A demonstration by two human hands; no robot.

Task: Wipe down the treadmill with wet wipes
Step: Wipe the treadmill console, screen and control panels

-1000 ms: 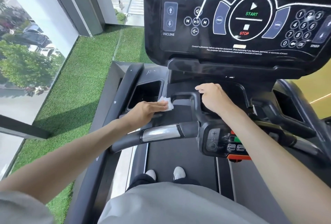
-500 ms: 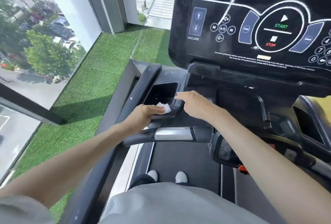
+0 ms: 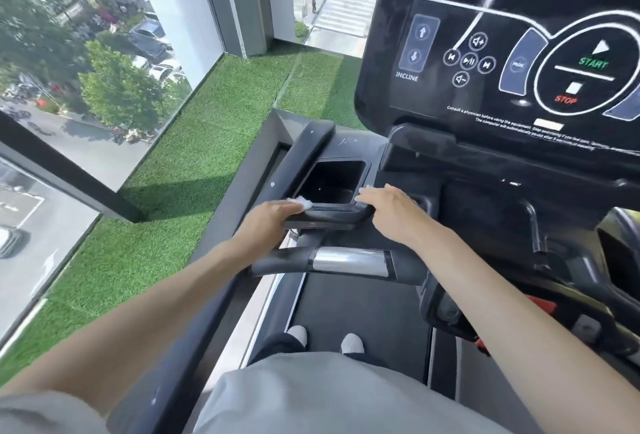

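- Fingers (image 3: 284,207) of the left hand (image 3: 265,224) curl over a white wet wipe (image 3: 305,203), pressing it onto the front left corner of the cup-holder recess (image 3: 332,179) of the treadmill (image 3: 311,142).
- Only a small crumpled tuft of the wet wipe shows past the fingertips, right on the rim of the recess.
- The treadmill is black and glossy. Its console (image 3: 519,52) carries INCLINE arrows, a green START and a red STOP. A handlebar (image 3: 349,260) with a silver plate runs just below both hands, and the dark belt (image 3: 363,309) lies under it.
- The left hand is palm down with its back toward the camera. Its bare forearm reaches in from the lower left, over the left end of the handlebar.
- The right hand (image 3: 389,213) holds nothing. Its fingers (image 3: 367,195) lie fairly straight and close together, resting on the front right corner of the same recess, and its forearm comes in from the lower right.
- The two hands are near each other but apart, with the front rim of the recess between them.
- White shoes (image 3: 298,335) stand on the belt, and green artificial turf (image 3: 207,156) lies to the left, beside a window (image 3: 86,69).
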